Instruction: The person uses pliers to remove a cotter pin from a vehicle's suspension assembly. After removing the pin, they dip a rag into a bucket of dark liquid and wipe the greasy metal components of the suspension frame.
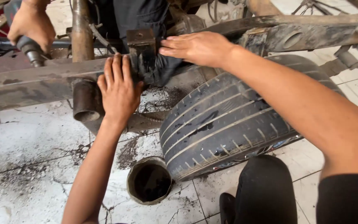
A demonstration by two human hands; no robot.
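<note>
The rusty beam point(30, 81) is pressed by the flat, unclenched left hand point(119, 89); the dark bracket point(142, 45) above the tyre point(228, 120) is touched by the right hand point(197, 47), fingers extended, nothing grasped.

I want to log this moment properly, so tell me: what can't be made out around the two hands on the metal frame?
Head view only:
- The dark block between the left hand and right hand: its contact faces are covered by the palms and fingers.
- Tool gripped by another person's hand: its ends are hidden by that hand and the frame.
- Tyre: the lower side is blocked by a dark knee.
- Open cylinder: its inside is too dark.
</note>
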